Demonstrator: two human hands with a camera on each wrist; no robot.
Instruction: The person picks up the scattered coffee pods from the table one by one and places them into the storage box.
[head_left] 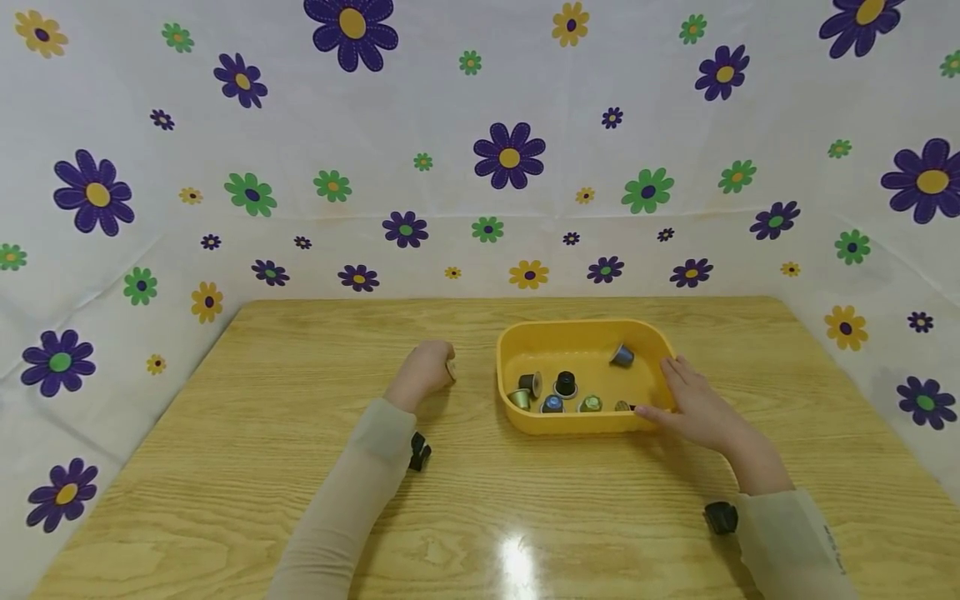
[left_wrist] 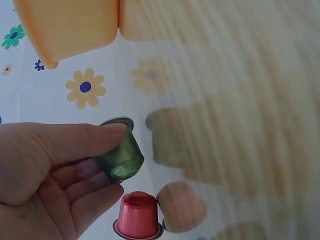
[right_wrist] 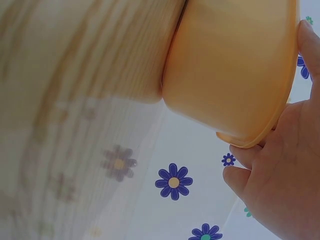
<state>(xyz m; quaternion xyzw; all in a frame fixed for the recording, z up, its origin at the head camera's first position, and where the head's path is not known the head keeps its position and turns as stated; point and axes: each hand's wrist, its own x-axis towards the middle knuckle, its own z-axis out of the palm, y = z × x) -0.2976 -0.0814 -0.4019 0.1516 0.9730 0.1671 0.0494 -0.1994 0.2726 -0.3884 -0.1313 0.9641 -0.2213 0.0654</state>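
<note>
My left hand (head_left: 426, 371) pinches a green coffee capsule (left_wrist: 122, 157) between thumb and fingers, left of the yellow bin (head_left: 585, 424). In the head view only the pale lid of that capsule (head_left: 451, 371) shows past the fingers. Just beside the fingertips, a red coffee capsule (left_wrist: 138, 215) stands lid-down on the table in the left wrist view; the left hand and arm hide it from the head view. My right hand (head_left: 705, 408) holds the bin by its near right corner, thumb over the front rim and fingers along the right rim.
Inside the bin lie several coffee capsules, among them a black one (head_left: 566, 384), a blue-grey one (head_left: 622, 356) and a light green one (head_left: 591, 404). The wooden table (head_left: 225, 467) meets a flowered cloth (head_left: 420, 100) at the back and sides.
</note>
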